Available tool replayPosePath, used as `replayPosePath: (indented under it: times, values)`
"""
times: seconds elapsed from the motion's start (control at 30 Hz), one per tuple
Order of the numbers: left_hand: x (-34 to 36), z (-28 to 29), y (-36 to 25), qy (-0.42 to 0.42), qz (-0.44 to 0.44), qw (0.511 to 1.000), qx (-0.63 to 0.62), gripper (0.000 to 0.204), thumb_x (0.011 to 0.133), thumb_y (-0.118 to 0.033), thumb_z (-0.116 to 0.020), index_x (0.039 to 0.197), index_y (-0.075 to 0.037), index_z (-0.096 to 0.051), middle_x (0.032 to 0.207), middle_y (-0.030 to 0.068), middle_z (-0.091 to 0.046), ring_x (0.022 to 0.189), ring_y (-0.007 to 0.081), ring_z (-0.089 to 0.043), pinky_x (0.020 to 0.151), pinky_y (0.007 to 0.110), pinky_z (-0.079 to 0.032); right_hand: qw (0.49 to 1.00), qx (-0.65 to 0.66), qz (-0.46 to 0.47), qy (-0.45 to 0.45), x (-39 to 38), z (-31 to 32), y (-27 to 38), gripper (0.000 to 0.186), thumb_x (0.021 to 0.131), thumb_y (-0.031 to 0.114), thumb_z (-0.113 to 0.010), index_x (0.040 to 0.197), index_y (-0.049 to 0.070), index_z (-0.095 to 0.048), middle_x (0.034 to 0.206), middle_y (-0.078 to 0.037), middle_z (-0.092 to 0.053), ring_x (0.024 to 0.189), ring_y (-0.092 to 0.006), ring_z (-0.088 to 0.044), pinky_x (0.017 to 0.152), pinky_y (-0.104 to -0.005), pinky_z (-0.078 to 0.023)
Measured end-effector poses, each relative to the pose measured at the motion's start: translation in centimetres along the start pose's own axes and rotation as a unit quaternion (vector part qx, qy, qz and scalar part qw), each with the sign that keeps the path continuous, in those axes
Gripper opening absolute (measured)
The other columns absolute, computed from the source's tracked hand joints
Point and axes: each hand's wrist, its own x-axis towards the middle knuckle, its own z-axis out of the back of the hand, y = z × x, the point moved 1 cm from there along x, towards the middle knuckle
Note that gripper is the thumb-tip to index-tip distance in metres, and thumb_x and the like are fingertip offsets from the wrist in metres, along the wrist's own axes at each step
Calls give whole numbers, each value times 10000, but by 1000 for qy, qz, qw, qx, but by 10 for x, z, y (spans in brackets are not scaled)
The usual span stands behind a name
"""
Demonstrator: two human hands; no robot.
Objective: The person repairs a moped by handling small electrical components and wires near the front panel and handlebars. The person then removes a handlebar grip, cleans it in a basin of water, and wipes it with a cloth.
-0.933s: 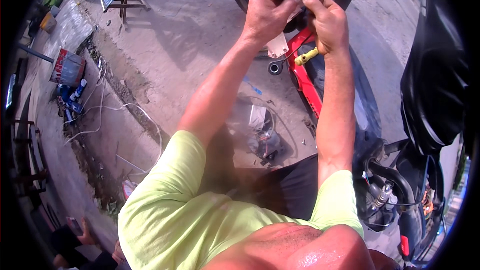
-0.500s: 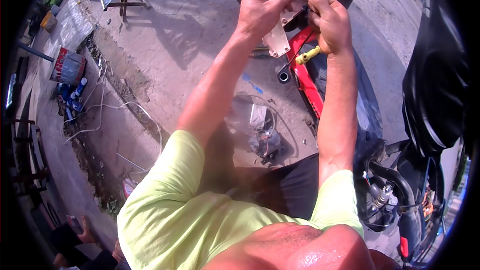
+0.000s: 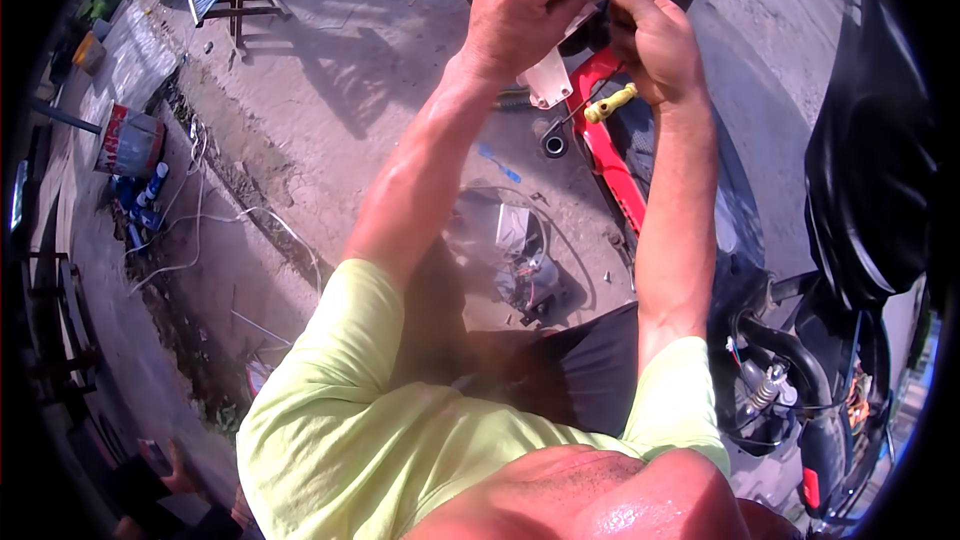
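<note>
Both of my hands meet at the top of the view, above a red vehicle panel (image 3: pixel 615 175). My left hand (image 3: pixel 530 15) is closed in a pinch, its fingertips against those of my right hand (image 3: pixel 655 45). My right hand is curled too. Whatever lies between the fingertips is too small and hidden to make out. Just below the hands is a pale flat plate (image 3: pixel 548 80) with small holes. A yellow handle-like piece (image 3: pixel 610 103) shows beside my right wrist; whether the hand touches it I cannot tell. A dark ring-ended part (image 3: pixel 555 145) hangs or lies nearby.
A motor-like part with wires (image 3: pixel 525 270) sits on the concrete below my hands. Left are a folding stool (image 3: pixel 235 2), a red-and-white bucket (image 3: pixel 130 138), blue cans (image 3: pixel 145 195) and a white cable (image 3: pixel 230 217). Black sheeting (image 3: pixel 865 160) and a vehicle frame (image 3: pixel 790 350) stand right.
My left hand has moved slightly up and its fingers have closed in against the right hand's fingertips. The whole view has shifted a little.
</note>
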Motion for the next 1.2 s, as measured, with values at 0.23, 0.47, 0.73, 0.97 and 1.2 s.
replayPosePath:
  times: [0.23,0.47,0.73,0.97,1.2]
  values:
    - [-15,-4,16,38,46,998,-26,137,918,-133,-708,980,-11,-715,812,32,-695,747,113,-673,674,250,-546,991,-106,74,-35,3,-1,-7,131,985,143,-642,995,15,-668,853,-9,-657,715,-68,-569,668,-218,-460]
    - [-33,-25,38,116,549,548,-620,259,1003,-266,-569,922,-35,-657,772,34,-622,634,121,-556,563,252,-400,955,-250,160,-6,0,6,-6,166,982,144,-658,1040,-10,-669,917,-35,-703,796,-92,-643,762,-233,-526]
    - [-28,-21,15,-30,403,865,-299,201,991,-201,-647,993,-7,-699,749,74,-675,648,175,-657,601,301,-536,998,-23,39,33,3,19,-7,100,989,126,-639,988,30,-667,823,23,-645,603,4,-470,530,-141,-357]
    - [-7,-12,0,-21,8,1000,1,152,803,-21,-780,940,-32,-714,903,103,-677,755,241,-671,674,331,-557,999,13,-16,29,-5,5,2,132,1026,147,-552,962,77,-644,755,74,-526,550,-4,-394,480,-168,-292]
    - [-15,-8,11,42,-15,999,1,188,954,-158,-684,1026,15,-698,840,64,-712,713,167,-685,659,306,-568,999,-41,14,15,-3,7,0,131,1018,137,-579,1054,38,-658,856,12,-629,683,-54,-548,611,-204,-427]
